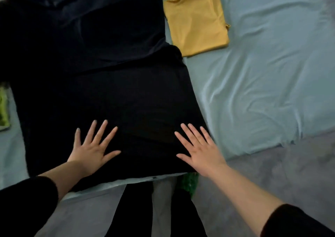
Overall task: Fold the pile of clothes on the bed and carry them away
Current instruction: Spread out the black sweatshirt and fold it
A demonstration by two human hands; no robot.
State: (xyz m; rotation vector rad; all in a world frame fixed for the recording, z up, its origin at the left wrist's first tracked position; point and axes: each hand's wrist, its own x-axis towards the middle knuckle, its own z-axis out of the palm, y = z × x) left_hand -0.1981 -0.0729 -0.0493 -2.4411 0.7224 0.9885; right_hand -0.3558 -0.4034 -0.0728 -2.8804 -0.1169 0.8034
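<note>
Green cloth is peeking in at the far left, just beside the left edge of the black garment. It is looking crumpled rather than folded, though too little of it is showing to be sure. The black garment itself is lying spread over the bed, its hem running along the near edge of the mattress and its far part bunching in loose folds; whether that far part is the same piece or a second dark one I cannot tell. The left hand is resting flat on the garment's lower middle, fingers straight and spread, gripping nothing. The right hand is lying the same way on the garment's lower right corner, palm down, fingers splayed, no cloth pinched. Both appear to be smoothing the fabric flat, so I judge its folding is only beginning. Just beside the garment's upper right edge, a yellow top is sitting in a neat folded rectangle, apparently one piece done. Right of the garment, the pale blue sheet is lying wrinkled. The job is looking early: one item folded, the black one being flattened, the green cloth probably waiting, and nothing gathered yet for carrying off.
</note>
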